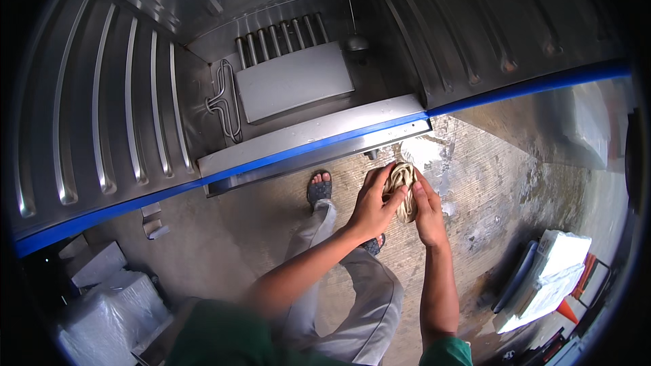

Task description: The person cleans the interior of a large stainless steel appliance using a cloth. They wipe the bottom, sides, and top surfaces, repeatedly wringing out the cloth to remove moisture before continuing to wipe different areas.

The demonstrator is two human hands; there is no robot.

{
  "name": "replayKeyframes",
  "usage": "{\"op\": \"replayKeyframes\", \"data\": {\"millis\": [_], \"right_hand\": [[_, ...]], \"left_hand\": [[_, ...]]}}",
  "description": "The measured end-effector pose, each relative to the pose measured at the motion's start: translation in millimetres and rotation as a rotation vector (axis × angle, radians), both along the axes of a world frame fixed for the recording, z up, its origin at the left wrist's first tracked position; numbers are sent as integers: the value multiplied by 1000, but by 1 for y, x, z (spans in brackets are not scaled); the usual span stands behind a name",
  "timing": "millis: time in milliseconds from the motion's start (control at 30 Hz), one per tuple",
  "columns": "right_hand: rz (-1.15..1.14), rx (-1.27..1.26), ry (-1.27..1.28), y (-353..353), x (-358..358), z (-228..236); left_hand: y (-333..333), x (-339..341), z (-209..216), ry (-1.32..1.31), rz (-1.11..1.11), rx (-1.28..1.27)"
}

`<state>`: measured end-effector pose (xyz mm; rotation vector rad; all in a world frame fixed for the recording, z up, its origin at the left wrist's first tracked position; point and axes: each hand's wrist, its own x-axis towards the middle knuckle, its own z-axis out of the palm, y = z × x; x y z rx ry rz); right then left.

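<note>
Between my two hands is a crumpled, cream-coloured rag (404, 177), bunched into a small wad with dark folds. My left hand (369, 207) closes on its left side, with the fingers partly behind it. From the other side my right hand (428, 215) grips it, thumb toward the top. The wad is in the air over the wet floor, just in front of the steel unit's front edge (325, 137). Neither hand touches the unit.
The steel basin holds a grey metal plate (295, 81), several upright tubes (274, 41), a bent looped rod (226, 102) and a round float (357, 43). Ribbed drainboards (115, 108) flank it. Plastic-wrapped boxes (115, 312) stand lower left; white slabs (549, 278) lie right.
</note>
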<state>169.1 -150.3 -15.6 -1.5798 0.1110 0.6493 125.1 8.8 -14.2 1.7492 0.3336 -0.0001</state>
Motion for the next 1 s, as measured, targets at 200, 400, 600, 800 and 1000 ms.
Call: {"op": "replayKeyframes", "data": {"millis": [200,400,600,800,1000], "right_hand": [[151,-303,-126,114,47,38],[211,-535,-692,198,91,62],[265,-310,-533,264,102,34],[354,-171,-593,326,102,14],[332,-320,-600,366,130,-11]], "left_hand": [[99,27,10,15,214,-113],[184,47,30,-27,250,43],[249,46,28,-46,509,196],[311,24,36,-76,654,240],[330,43,8,29,754,236]]}}
